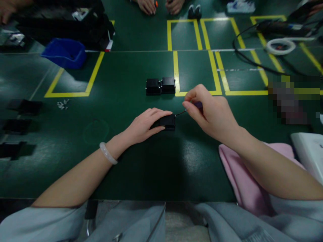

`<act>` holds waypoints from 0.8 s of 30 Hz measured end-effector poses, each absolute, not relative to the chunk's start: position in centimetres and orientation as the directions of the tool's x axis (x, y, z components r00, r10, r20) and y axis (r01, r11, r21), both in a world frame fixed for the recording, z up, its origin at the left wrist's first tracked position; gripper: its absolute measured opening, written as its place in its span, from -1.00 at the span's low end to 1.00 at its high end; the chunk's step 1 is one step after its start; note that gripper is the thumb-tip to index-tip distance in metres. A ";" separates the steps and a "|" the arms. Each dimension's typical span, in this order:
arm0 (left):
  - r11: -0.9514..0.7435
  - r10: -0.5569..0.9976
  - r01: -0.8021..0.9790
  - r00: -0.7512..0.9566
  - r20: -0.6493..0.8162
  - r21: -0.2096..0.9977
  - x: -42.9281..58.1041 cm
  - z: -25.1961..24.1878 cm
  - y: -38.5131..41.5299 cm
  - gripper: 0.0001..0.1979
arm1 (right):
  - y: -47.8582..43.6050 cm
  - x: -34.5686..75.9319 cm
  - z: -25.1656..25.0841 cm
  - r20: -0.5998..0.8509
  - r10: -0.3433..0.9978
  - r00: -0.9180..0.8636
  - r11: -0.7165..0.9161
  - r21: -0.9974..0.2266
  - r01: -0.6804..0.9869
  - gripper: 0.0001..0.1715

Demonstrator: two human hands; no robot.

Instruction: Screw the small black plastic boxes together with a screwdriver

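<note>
A small black box-shaped part lies on the green table in front of me. My left hand grips it from the left, fingers along its far side and thumb along its near side. In my right hand is a screwdriver with a thin shaft and a dark handle, mostly covered by my fingers. Its tip meets the far right corner of the part; whether a screw sits there is too small to tell. Just beyond, two similar black parts stand side by side.
Small silvery screws lie in a pile at left, near a blue bin. Several black parts line the left side. A pink cloth lies under my right forearm. Across the table are another person's hands and a cable.
</note>
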State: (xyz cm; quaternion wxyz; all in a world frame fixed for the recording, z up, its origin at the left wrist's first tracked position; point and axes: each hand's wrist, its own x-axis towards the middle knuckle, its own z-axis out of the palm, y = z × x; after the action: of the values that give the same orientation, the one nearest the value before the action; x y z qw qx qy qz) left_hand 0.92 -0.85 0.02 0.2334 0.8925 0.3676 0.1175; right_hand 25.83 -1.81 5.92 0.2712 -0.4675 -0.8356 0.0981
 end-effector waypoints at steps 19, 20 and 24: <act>-0.621 0.709 0.593 0.704 0.043 0.512 0.9 0.0 -0.8 -0.52 | -1.7 26.0 5.6 0.430 0.812 -0.395 0.563 -0.398 0.724 -0.74; -0.623 0.708 0.591 0.705 0.047 0.513 0.9 0.0 -0.8 -0.52 | -1.7 26.0 5.6 0.425 0.813 -0.398 0.563 -0.399 0.724 -0.72; -0.624 0.710 0.595 0.703 0.048 0.507 0.9 0.0 -0.9 -0.52 | -1.7 25.9 5.5 0.429 0.817 -0.387 0.558 -0.413 0.720 -0.76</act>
State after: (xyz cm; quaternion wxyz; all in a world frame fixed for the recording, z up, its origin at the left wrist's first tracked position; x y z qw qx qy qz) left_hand 0.92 -0.86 0.00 0.2338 0.8926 0.3654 0.1228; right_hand 25.93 -1.71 5.48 0.3033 -0.4634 -0.8288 0.0798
